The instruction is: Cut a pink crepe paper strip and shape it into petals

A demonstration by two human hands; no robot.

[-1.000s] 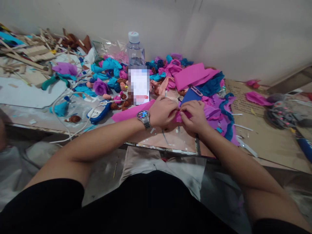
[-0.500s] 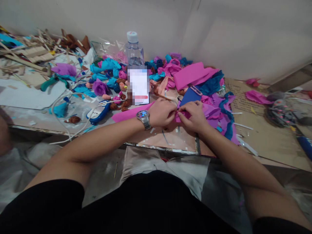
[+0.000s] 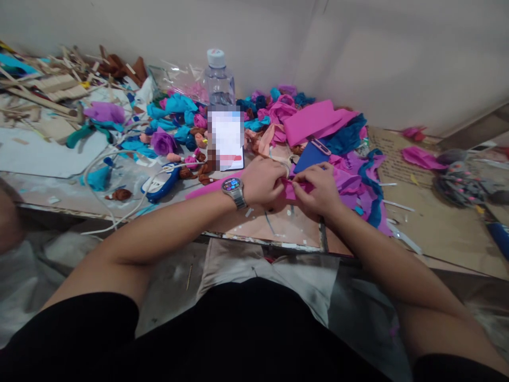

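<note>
Between my two hands is a strip of pink crepe paper (image 3: 292, 190), pinched from both sides above the table. My left hand (image 3: 262, 180), with a watch (image 3: 233, 185) at its wrist, has its fingers closed on the strip's left part. On the right side, thumb and fingers of my right hand (image 3: 317, 188) pinch the paper. More of the pink paper (image 3: 210, 187) stretches out leftward behind my left wrist. Just beyond my right hand lies a dark blue flat object (image 3: 308, 157) with a pink clip-like piece (image 3: 320, 147) on it.
A propped phone (image 3: 226, 140) stands before a plastic bottle (image 3: 219, 79). Crumpled crepe paper (image 3: 177, 106) in several colours covers the back. A blue-and-white device (image 3: 161, 183) with a white cable lies left. Wood scraps (image 3: 55, 85) fill the far left; cardboard (image 3: 437, 223) lies right.
My hands have drawn slightly apart, and more of the pink strip shows between them. Both hands still hold the paper.
</note>
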